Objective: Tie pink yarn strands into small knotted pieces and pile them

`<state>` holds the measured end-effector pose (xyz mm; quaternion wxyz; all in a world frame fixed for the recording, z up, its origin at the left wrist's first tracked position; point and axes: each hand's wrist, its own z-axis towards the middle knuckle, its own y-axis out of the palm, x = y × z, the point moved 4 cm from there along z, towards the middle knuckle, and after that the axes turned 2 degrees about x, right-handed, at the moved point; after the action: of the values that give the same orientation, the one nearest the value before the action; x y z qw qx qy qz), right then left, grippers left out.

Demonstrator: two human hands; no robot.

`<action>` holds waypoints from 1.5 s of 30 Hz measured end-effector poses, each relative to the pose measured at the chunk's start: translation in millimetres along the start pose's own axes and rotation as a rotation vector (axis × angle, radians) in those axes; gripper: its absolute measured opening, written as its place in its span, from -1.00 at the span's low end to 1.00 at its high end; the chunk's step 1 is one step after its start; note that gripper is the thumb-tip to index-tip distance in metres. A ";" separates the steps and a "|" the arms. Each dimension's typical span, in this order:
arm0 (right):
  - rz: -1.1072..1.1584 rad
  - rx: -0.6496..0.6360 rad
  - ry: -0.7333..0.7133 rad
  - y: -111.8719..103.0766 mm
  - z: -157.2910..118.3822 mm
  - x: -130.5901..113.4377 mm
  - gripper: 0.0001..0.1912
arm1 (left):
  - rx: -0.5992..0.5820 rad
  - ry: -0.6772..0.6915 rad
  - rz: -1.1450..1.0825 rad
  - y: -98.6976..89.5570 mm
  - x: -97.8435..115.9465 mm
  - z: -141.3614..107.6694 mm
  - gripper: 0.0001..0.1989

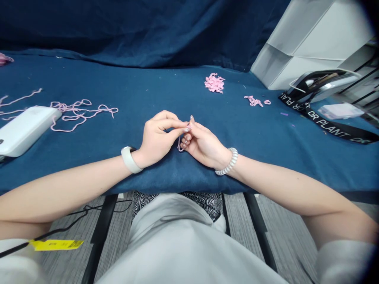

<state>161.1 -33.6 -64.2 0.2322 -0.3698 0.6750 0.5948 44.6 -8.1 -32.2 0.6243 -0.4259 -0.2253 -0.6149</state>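
Along the left of the worktop (148, 83), which is covered in navy cloth, a white power bank (26, 130) lies just beside a loose tangle of pink yarn (79, 112). Toward the middle, the left hand (156, 138), with a white wristband (128, 159), meets the right hand (204, 144), which wears a white beaded bracelet (227, 161). Both hands are closed in a fingertip pinch on a short strand of pink yarn (179, 145) that droops just below them, close above the cloth. Beyond them sit a heap of pink yarn snippets (214, 83) and a smaller cluster of pink bits (254, 101). Farther right, a black lanyard lettered "DR PLANT" (331, 124) lies across the worktop.
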 end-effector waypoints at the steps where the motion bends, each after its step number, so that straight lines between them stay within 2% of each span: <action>1: -0.006 -0.005 0.000 -0.1 0.3 0.6 -0.73 | -0.010 0.022 0.003 0.9 0.9 -0.5 -0.95; 4: -0.024 -0.029 0.001 -0.1 1.5 2.8 -0.77 | -0.031 0.081 0.023 4.0 2.5 -1.2 -0.96; 8: -0.033 -0.055 0.011 0.8 2.5 4.4 -0.72 | 0.010 0.118 0.034 5.7 1.0 0.7 -0.95; 12: -0.062 -0.071 0.016 1.8 2.4 5.3 -0.67 | 0.024 0.121 0.027 6.3 -1.3 2.6 -0.91; 16: -0.078 -0.087 -0.002 3.9 1.8 5.7 -0.70 | 0.031 0.107 0.045 4.8 -2.0 3.1 -0.90; 18: -0.094 -0.075 -0.011 5.5 0.5 5.2 -0.67 | 0.020 0.064 0.034 4.7 -2.8 3.2 -0.89; 20: -0.116 -0.076 -0.027 7.9 -1.7 4.1 -0.66 | -0.029 -0.039 -0.054 7.0 -5.1 3.0 -0.85; 23: -0.135 -0.087 -0.039 10.2 -5.0 3.2 -0.75 | -0.120 -0.223 -0.278 13.0 -8.3 1.4 -0.76; 25: -0.149 -0.074 -0.046 8.8 -6.2 3.2 -0.82 | -0.129 -0.287 -0.381 14.3 -9.0 1.2 -0.72; 27: -0.183 -0.052 -0.075 5.7 -6.6 2.7 -0.82 | -0.091 -0.301 -0.444 12.2 -9.3 2.6 -0.71; 30: -0.266 -0.029 -0.144 2.1 -7.3 0.7 -0.63 | -0.040 -0.324 -0.541 7.6 -9.6 5.5 -0.71; 33: -0.352 -0.048 -0.188 3.0 -9.3 -0.9 -0.53 | -0.074 -0.407 -0.637 6.5 -8.5 6.4 -0.70; 37: -0.414 -0.095 -0.201 6.2 -11.4 -1.6 -0.52 | -0.110 -0.487 -0.692 5.9 -6.1 4.3 -0.69; 41: -0.414 -0.097 -0.176 4.8 -10.1 -0.5 -0.52 | -0.112 -0.498 -0.647 4.2 -7.4 1.3 -0.65; 45: -0.420 -0.089 -0.159 3.3 -8.5 0.1 -0.58 | -0.124 -0.501 -0.635 4.3 -7.5 -0.6 -0.72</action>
<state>159.5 -41.9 -60.6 0.3868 -0.4640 0.5361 0.5897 47.5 -4.8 -39.6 0.3023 -0.5085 -0.4531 -0.6669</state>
